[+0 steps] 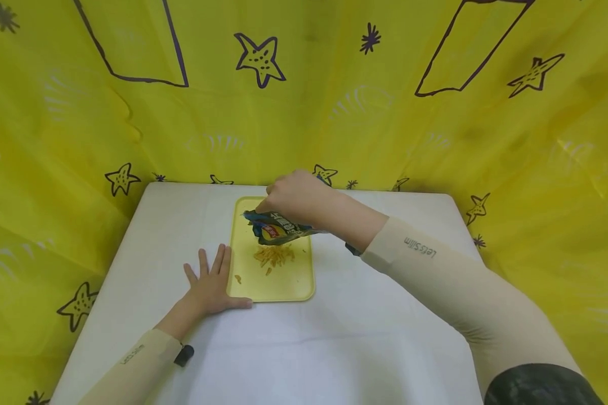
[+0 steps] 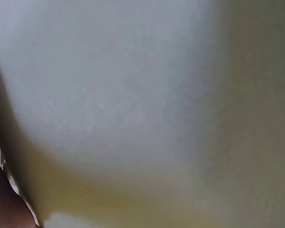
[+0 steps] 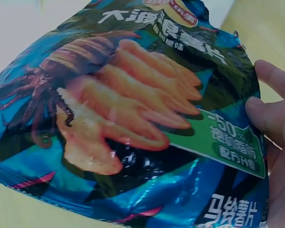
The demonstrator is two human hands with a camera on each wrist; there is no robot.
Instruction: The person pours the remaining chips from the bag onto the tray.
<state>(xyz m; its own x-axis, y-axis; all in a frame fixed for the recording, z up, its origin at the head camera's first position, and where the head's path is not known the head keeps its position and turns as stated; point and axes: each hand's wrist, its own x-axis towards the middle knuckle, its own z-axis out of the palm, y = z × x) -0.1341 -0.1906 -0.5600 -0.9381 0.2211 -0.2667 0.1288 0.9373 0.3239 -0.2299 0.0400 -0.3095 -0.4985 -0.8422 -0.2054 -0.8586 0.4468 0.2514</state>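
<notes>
R hand gripping Lay's potato chip bag, digits on bag's 3 o'clock edge per R wrist cam; L hand spread flat, at 8 o'clock of yellow rect. tray, thumb at tray's 7 o'clock corner. Clock = head view, centered on tray unless noted.

Yellow curtain w/ dark-outlined star prints fills bkgd, 9 thru 12 to 3. White-covered table under tray. Beige R sleeve comes in from approx 4, beige L sleeve from approx 8, both lettered "Let's Slim"; dark mottled fabric past R sleeve, also approx 4. Tray lies flat, long sides running 12 to 6. Bag tilted over tray, btwn ctr and 12; squid + wavy chips print on front, plus Chinese txt. Blk wrist device by L cuff, btwn 7 and 8. Chip pile approx mid-tray, just below bag in view. Stray chip at 8, another nr 6. L wrist cam: mostly blurry pale surface, can't tell details.
</notes>
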